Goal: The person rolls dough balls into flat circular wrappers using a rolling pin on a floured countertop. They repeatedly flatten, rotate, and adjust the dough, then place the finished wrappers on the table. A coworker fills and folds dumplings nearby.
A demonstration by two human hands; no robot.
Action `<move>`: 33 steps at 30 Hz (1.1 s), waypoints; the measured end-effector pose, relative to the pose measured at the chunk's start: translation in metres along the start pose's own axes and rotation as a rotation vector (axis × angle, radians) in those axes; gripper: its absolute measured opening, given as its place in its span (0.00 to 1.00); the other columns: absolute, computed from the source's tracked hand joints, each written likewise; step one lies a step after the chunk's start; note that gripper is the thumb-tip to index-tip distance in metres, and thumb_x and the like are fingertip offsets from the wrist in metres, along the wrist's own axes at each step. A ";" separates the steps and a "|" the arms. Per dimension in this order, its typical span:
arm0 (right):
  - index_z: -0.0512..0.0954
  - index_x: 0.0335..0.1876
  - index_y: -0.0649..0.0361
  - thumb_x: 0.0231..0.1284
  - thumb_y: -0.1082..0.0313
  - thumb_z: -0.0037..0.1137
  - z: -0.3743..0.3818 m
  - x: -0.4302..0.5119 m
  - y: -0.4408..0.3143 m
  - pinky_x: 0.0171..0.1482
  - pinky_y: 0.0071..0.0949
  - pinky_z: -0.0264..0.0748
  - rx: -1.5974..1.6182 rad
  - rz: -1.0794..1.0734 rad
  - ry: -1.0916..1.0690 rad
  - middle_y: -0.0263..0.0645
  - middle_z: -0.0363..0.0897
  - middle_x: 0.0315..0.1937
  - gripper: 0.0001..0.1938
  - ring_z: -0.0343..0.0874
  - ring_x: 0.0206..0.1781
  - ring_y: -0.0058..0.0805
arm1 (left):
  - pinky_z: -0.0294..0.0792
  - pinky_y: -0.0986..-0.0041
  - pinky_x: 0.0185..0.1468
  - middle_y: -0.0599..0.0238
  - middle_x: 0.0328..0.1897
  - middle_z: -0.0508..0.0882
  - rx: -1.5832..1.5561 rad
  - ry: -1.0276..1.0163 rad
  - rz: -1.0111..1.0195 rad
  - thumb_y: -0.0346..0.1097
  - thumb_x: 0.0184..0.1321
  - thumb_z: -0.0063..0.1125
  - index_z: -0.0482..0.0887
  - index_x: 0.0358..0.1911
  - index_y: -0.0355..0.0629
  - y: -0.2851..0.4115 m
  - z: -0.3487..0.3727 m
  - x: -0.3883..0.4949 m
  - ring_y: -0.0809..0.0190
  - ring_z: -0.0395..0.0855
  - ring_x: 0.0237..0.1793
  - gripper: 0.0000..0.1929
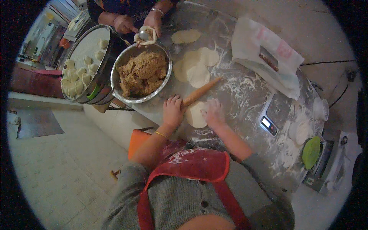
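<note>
A flattened round dough wrapper (196, 115) lies on the floured table in front of me. My left hand (173, 110) is on the near end of a tapered wooden rolling pin (201, 91), which slants away to the upper right. The fingers of my right hand (213, 113) touch the right edge of the wrapper. Beyond the pin, several rolled wrappers (199, 75) overlap, and more dough rounds (186, 36) lie farther off. At the upper left stands a metal bowl (169, 67) of brown filling (142, 73).
Across the table, a person's hands (153, 21) hold a filled wrapper (146, 36) and a spoon over the bowl. A round tray (99, 31) bears several dumplings at left. To the right are a plastic bag (264, 37), a digital scale (268, 125), a flour cup (300, 132) and a green oval item (311, 152).
</note>
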State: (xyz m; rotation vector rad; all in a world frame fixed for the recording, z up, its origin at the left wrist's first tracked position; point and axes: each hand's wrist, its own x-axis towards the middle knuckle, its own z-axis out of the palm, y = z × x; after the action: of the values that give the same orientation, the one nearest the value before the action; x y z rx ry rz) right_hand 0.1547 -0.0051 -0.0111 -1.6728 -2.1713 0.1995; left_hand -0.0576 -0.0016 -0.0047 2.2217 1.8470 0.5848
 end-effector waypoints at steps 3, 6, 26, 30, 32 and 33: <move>0.73 0.39 0.56 0.50 0.64 0.61 0.009 -0.005 -0.013 0.52 0.41 0.67 0.049 -0.022 -0.104 0.40 0.73 0.39 0.12 0.71 0.49 0.42 | 0.61 0.56 0.62 0.60 0.50 0.80 -0.010 -0.018 -0.068 0.38 0.49 0.64 0.79 0.43 0.45 0.002 -0.011 0.002 0.51 0.74 0.56 0.17; 0.74 0.38 0.57 0.49 0.65 0.62 0.010 0.000 -0.020 0.46 0.40 0.71 0.257 0.056 -0.250 0.40 0.76 0.35 0.12 0.75 0.43 0.42 | 0.63 0.58 0.59 0.58 0.46 0.81 -0.072 -0.050 -0.205 0.37 0.48 0.66 0.79 0.42 0.44 -0.012 -0.017 -0.007 0.50 0.76 0.51 0.17; 0.63 0.61 0.64 0.54 0.62 0.66 -0.020 0.026 -0.005 0.55 0.31 0.72 1.276 0.586 -0.051 0.42 0.76 0.45 0.31 0.75 0.49 0.31 | 0.69 0.73 0.47 0.61 0.43 0.78 -1.046 -0.158 -0.304 0.35 0.54 0.68 0.75 0.51 0.36 0.013 0.004 -0.027 0.64 0.76 0.40 0.22; 0.62 0.60 0.64 0.54 0.62 0.66 -0.042 -0.013 0.009 0.43 0.28 0.77 1.517 0.899 0.208 0.41 0.75 0.44 0.32 0.77 0.40 0.28 | 0.69 0.63 0.54 0.52 0.53 0.78 -0.616 -0.420 0.184 0.39 0.54 0.67 0.75 0.53 0.37 0.071 0.022 -0.021 0.52 0.76 0.50 0.25; 0.62 0.61 0.63 0.53 0.63 0.66 -0.063 -0.030 0.045 0.35 0.26 0.77 1.449 0.978 0.364 0.39 0.75 0.43 0.32 0.78 0.35 0.25 | 0.67 0.57 0.58 0.49 0.58 0.76 -0.511 -0.372 0.553 0.39 0.54 0.66 0.75 0.54 0.38 0.092 0.033 -0.017 0.46 0.75 0.55 0.25; 0.62 0.61 0.62 0.53 0.63 0.66 -0.075 -0.040 0.068 0.31 0.25 0.77 1.361 0.994 0.413 0.39 0.75 0.43 0.32 0.78 0.32 0.24 | 0.65 0.56 0.60 0.50 0.60 0.75 -0.472 -0.392 0.527 0.39 0.54 0.65 0.75 0.55 0.39 0.099 0.038 -0.015 0.46 0.73 0.58 0.25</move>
State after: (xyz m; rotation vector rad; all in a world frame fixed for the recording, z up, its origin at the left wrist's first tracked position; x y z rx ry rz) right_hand 0.2533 -0.0331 0.0250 -1.4426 -0.3765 1.1315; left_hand 0.0452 -0.0324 -0.0028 2.2627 0.8303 0.5407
